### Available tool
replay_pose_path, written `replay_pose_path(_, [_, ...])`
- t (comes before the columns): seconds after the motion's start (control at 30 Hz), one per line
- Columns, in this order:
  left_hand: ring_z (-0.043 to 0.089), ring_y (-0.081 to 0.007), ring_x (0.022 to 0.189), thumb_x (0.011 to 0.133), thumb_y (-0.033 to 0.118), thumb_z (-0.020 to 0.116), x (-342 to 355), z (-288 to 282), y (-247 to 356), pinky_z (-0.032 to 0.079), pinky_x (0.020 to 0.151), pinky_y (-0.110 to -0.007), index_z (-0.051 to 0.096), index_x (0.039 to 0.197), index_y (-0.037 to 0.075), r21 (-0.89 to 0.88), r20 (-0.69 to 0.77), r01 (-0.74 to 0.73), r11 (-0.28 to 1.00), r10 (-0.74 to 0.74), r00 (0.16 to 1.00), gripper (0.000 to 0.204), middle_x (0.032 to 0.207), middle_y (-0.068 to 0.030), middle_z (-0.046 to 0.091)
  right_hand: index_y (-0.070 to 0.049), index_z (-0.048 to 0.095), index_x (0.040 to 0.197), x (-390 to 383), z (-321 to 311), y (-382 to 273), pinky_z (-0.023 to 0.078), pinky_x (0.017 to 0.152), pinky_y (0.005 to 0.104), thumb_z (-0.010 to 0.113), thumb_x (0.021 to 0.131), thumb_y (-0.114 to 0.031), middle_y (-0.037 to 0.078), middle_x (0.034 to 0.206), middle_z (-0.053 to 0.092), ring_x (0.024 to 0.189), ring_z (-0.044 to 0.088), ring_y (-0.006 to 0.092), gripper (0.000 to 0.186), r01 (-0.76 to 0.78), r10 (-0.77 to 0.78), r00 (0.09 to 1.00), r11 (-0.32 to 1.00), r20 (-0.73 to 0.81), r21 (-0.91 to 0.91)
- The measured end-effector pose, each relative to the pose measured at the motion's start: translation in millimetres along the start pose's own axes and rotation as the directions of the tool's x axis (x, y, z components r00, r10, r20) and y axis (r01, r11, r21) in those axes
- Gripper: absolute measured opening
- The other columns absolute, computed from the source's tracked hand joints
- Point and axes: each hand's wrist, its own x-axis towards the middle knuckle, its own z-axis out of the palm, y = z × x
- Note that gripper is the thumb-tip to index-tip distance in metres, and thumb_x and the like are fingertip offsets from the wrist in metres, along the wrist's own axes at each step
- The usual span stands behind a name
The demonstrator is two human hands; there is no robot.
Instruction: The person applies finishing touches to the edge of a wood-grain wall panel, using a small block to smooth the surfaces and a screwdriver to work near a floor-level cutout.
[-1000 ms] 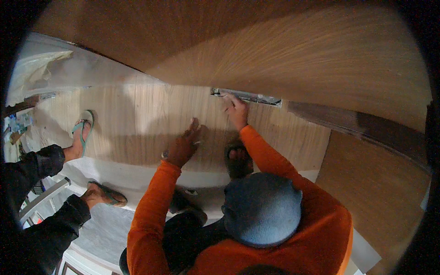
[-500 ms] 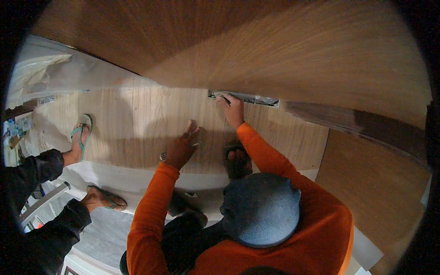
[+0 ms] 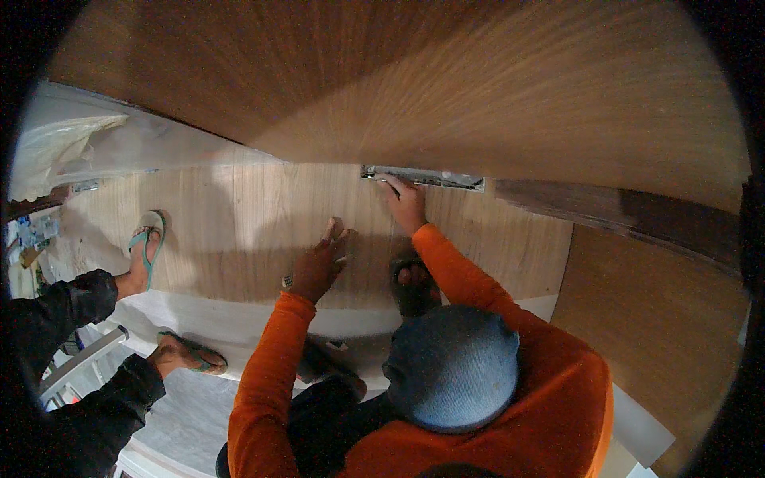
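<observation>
R hand (image 3: 405, 207) at L end of narrow slot (image 3: 454, 182) in wood-grain floor (image 3: 199, 259), along brown panel (image 3: 478, 95); fingers bent, can't tell if pinching. L hand (image 3: 317, 264) near dark sandal (image 3: 410, 301), fingers spread.

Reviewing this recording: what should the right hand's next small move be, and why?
Probably a short slide of the right hand rightward along the narrow slot: it reaches in near the slot's left end, while most of the length to its right lies uncovered. Whether it holds anything there is too small to tell.
</observation>
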Motion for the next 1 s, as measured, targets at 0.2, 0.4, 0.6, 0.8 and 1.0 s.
replay_pose_path(0.2, [0.065, -0.039, 0.108, 0.086, 0.024, 0.071, 7.8, 11.5, 1.2, 0.056, 0.088, -0.046, 0.038, 0.152, 0.024, 0.009, -0.124, -0.095, 0.995, 0.095, 0.988, 0.073, 0.163, -0.0105, 0.026, -0.01, 0.073, 0.108, 7.3, -9.7, 12.2, 0.055, 0.08, 0.0386, 0.07, 0.089, -0.013, 0.013, 0.101, 0.074, 0.093, 0.071, 0.0324, 0.019, 0.233, -0.233, 0.972, 0.972, 0.0, -0.001])
replay_pose_path(0.4, [0.064, -0.037, 0.111, 0.087, 0.028, 0.07, 3.1, -1.6, 9.4, 0.055, 0.088, -0.046, 0.043, 0.149, 0.021, -0.14, -0.077, 0.006, 0.99, -0.017, 0.997, 0.068, 0.161, -0.0111, 0.03, -0.013, 0.073, 0.106, 21.1, -17.8, -9.1, 0.057, 0.077, 0.0374, 0.071, 0.089, -0.016, 0.011, 0.101, 0.074, 0.089, 0.071, 0.0318, 0.018, 0.304, -0.303, 0.953, 0.949, 0.031, -0.086])
replay_pose_path(0.6, [0.064, -0.0373, 0.111, 0.088, 0.032, 0.069, 5.8, -6.6, 13.8, 0.056, 0.086, -0.046, 0.044, 0.148, 0.021, 0.024, -0.097, -0.028, 0.999, 0.03, 0.995, 0.066, 0.162, -0.0106, 0.03, -0.015, 0.074, 0.105, 29.0, -12.5, -6.0, 0.058, 0.074, 0.0376, 0.069, 0.091, -0.022, 0.008, 0.102, 0.074, 0.087, 0.072, 0.029, 0.016, 0.308, -0.288, 0.948, 0.937, 0.139, -0.164])
replay_pose_path(0.8, [0.063, -0.0379, 0.115, 0.089, 0.031, 0.069, 11.1, 1.7, 10.9, 0.055, 0.089, -0.048, 0.045, 0.148, 0.02, 0.016, -0.021, -0.017, 1.0, 0.017, 1.0, 0.065, 0.162, -0.0113, 0.027, -0.018, 0.075, 0.106, 33.0, 0.9, -7.6, 0.058, 0.077, 0.0412, 0.065, 0.091, -0.031, 0.007, 0.103, 0.074, 0.086, 0.071, 0.0308, 0.022, 0.401, -0.293, 0.9, 0.848, 0.323, -0.346])
replay_pose_path(1.0, [0.062, -0.0401, 0.115, 0.09, 0.03, 0.068, 6.8, 9.2, -2.7, 0.054, 0.091, -0.048, 0.043, 0.15, 0.023, 0.004, -0.088, -0.08, 0.997, 0.08, 0.993, 0.066, 0.163, -0.009, 0.026, -0.015, 0.076, 0.105, 35.2, -3.0, -14.6, 0.057, 0.078, 0.0428, 0.065, 0.092, -0.032, 0.009, 0.105, 0.074, 0.085, 0.071, 0.0326, 0.024, 0.231, -0.138, 0.939, 0.932, 0.315, -0.278])
